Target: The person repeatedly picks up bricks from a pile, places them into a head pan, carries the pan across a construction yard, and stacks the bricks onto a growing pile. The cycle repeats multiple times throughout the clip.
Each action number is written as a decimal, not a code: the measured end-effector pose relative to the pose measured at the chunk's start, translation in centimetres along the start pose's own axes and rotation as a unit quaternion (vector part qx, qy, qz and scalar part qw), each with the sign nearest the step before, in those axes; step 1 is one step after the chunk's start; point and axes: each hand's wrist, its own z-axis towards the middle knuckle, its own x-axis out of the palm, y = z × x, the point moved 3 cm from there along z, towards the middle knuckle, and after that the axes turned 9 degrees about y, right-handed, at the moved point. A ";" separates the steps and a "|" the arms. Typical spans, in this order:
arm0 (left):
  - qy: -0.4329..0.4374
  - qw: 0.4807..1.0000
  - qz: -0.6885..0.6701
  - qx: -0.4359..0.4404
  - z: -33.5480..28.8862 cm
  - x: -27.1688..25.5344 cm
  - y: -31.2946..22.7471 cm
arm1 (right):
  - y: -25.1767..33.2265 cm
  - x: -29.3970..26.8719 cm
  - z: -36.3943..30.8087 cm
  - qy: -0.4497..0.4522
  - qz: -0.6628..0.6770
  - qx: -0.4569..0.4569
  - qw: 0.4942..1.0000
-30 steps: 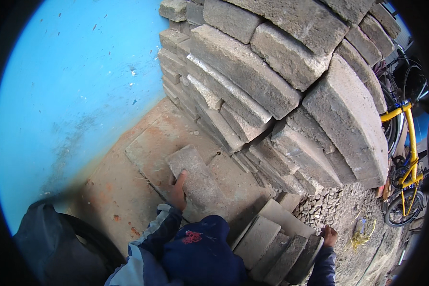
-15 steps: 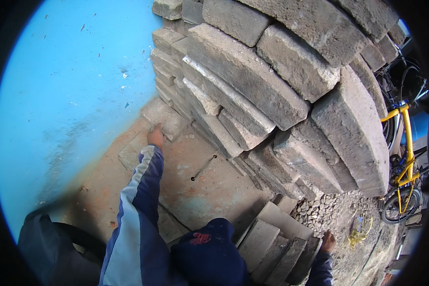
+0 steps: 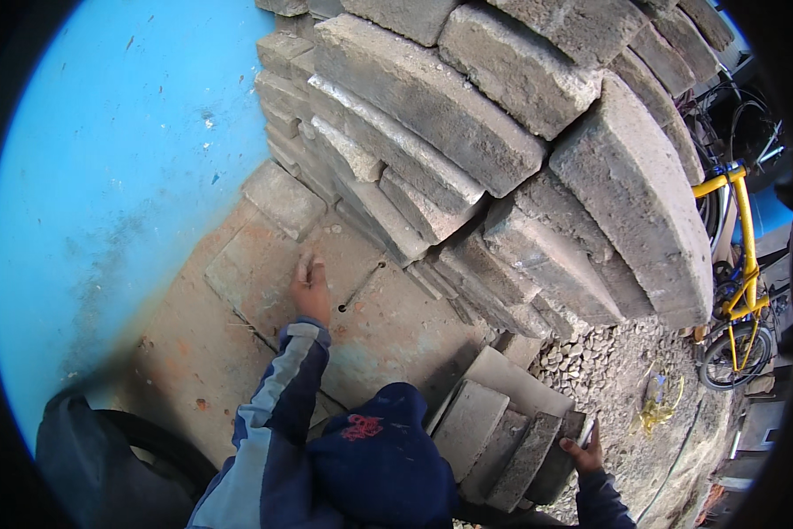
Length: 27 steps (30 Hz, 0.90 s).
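Observation:
My left hand (image 3: 311, 289) hovers over the dusty reddish-brown floor slab (image 3: 370, 339), its fingers stretched out and nothing in them. Just beyond its fingertips, a flat grey concrete block (image 3: 284, 200) lies at the corner between the blue wall and the stacked blocks. At the lower right, several concrete blocks lean together in a row (image 3: 509, 454). My right hand (image 3: 588, 457) grips the outermost dark block (image 3: 553, 465) of that row, thumb on its face and fingers along its outer edge.
A tall pile of rough concrete blocks (image 3: 432, 97) rises ahead, beside a blue wall (image 3: 123, 132). Gravel (image 3: 604, 357) and a yellow tangle (image 3: 661, 406) lie at right. A yellow bicycle (image 3: 748, 238) stands far right. Navy cloth with a red print (image 3: 379, 467) is below.
My left hand has come off the flat block in the corner and drawn back toward me. My right thumb has come round onto the face of the outermost block. The view has shifted slightly.

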 end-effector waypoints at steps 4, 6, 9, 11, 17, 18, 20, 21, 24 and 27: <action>0.231 0.967 -0.097 -0.048 -11.0 5.0 -3.6 | 4.1 1.8 0.4 0.028 -0.041 0.003 0.999; 0.407 0.893 -0.149 -0.124 -14.9 6.6 -5.5 | 7.7 3.5 -0.1 0.056 -0.058 -0.051 0.995; 0.660 0.713 -0.093 -0.219 -19.2 8.8 -7.6 | 14.9 7.8 -1.4 0.131 -0.314 -0.197 0.919; 0.742 0.619 -0.068 -0.249 -20.7 9.4 -8.6 | 18.8 11.2 -2.6 0.154 -0.429 -0.184 0.871; 0.676 0.665 -0.194 -0.252 -21.1 6.3 -10.5 | 23.7 24.7 1.0 0.219 -0.473 -0.263 0.812; 0.629 0.709 -0.216 -0.237 -20.8 5.5 -10.4 | 23.9 26.8 2.2 0.214 -0.463 -0.293 0.809; 0.519 0.799 -0.232 -0.197 -20.3 4.0 -10.0 | 23.7 30.5 4.6 0.204 -0.466 -0.267 0.818; 0.448 0.848 -0.208 -0.192 -20.0 3.3 -9.5 | 23.5 32.3 5.3 0.196 -0.467 -0.270 0.819; 0.298 0.936 -0.136 -0.128 -18.6 1.5 -8.0 | 22.6 36.5 7.0 0.211 -0.439 -0.258 0.835; 0.159 0.970 -0.115 -0.142 -17.2 0.0 -6.1 | 21.6 38.0 7.0 0.280 -0.322 -0.339 0.839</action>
